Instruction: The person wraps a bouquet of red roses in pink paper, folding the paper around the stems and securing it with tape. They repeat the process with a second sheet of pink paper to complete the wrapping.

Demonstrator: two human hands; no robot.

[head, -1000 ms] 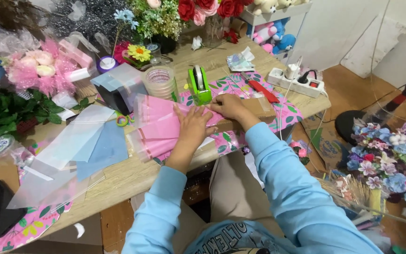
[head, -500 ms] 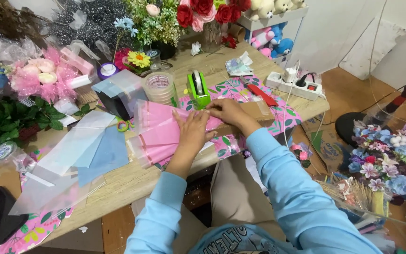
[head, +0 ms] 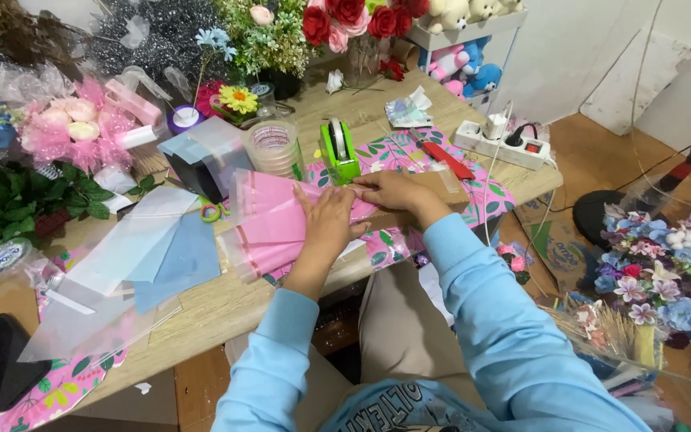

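Head view, pink sheet (head: 269, 228) long axis left-right, left hand (head: 328, 224) flat on it, right hand (head: 397, 192) fingers pinching its right end.

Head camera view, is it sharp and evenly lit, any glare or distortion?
Head view: even soft light, faint shadows; left hand and right hand on the pink wrapping sheets look sharp; mild glare on the clear tape roll; edges bow slightly.

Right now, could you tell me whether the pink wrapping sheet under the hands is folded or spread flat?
Folded. The pink wrapping sheet shows pleated creases and overlapping layers, and the left hand and right hand press it down.
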